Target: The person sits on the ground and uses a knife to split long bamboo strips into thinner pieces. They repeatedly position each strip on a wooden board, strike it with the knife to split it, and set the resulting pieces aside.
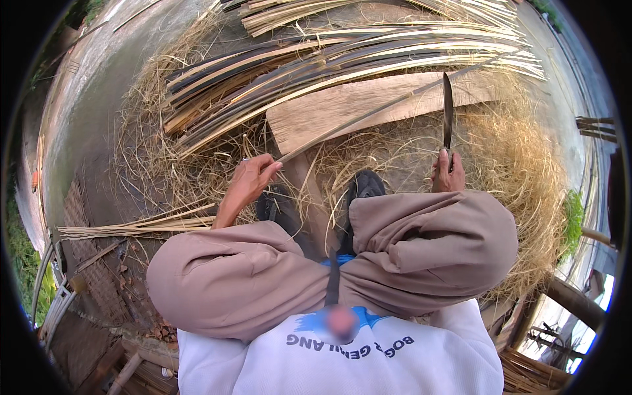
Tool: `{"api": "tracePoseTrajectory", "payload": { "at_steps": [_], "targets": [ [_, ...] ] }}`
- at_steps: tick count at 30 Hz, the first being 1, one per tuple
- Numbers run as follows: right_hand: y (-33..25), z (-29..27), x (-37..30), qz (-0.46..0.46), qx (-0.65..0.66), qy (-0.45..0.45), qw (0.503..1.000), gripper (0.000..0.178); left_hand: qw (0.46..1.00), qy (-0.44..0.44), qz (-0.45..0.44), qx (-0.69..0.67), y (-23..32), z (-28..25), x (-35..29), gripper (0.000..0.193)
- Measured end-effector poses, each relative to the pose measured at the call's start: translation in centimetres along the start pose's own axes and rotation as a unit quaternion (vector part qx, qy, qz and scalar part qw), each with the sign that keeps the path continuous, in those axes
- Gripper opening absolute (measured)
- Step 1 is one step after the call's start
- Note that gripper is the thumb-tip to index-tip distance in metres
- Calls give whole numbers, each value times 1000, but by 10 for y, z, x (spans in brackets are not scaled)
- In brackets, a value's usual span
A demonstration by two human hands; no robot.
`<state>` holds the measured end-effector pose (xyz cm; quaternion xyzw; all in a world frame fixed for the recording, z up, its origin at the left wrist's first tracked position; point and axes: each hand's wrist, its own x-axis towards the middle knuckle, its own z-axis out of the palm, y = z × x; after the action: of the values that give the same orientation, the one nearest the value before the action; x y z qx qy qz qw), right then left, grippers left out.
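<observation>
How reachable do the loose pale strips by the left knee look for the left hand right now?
Probably not for a grasp: the left hand is taken up by a long thin strip. Otherwise the way looks free: the loose pale strips lie beside the left forearm, mostly uncovered.

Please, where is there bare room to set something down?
On the wooden board, between the strip pile and the held strip; also the ground left of the shavings. Crowded: shavings heap right of the knife.
</observation>
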<state>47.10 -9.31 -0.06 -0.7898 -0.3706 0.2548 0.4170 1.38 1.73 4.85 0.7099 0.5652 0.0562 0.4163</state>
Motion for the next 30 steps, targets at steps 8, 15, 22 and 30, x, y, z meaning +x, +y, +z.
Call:
{"api": "tracePoseTrajectory", "payload": {
  "at_steps": [8,15,22,30],
  "targets": [
    [-21,54,9,-214,-296,-11,931,41,980,-53,-40,-187,-63,3,18,45],
    [-9,103,-7,-105,-243,-114,958,47,975,-118,-49,-184,-35,21,33,51],
    [-21,94,-49,-225,-242,-199,923,43,889,-232,-221,-328,-51,12,47,55],
    [-17,73,-38,-211,-257,-170,928,47,930,-140,-208,-267,-57,15,39,57]
  ]
}}
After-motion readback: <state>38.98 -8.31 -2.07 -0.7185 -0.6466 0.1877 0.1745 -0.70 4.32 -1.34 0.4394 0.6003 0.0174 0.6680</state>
